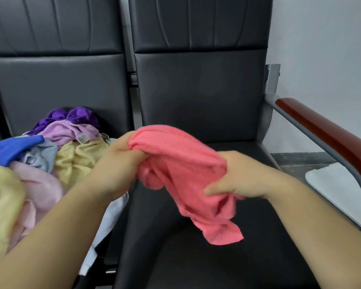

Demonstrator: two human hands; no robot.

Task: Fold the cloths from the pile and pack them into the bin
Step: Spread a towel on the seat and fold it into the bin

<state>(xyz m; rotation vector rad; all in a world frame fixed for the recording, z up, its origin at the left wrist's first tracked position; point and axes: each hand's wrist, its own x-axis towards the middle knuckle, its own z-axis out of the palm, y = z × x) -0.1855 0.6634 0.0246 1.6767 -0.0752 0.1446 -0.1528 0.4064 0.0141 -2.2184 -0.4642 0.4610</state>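
A crumpled coral-pink cloth hangs between both hands above the right-hand black seat. My left hand grips its bunched upper left end. My right hand grips its right side, thumb on top, and the loose end dangles below. A pile of cloths in purple, lilac, blue, pale yellow and pink lies on the left seat. A white bin shows partly on the floor to the right, past the armrest.
Black padded backrests rise behind both seats. A red-brown wooden armrest on a grey metal frame borders the right seat. A pale wall stands at the right.
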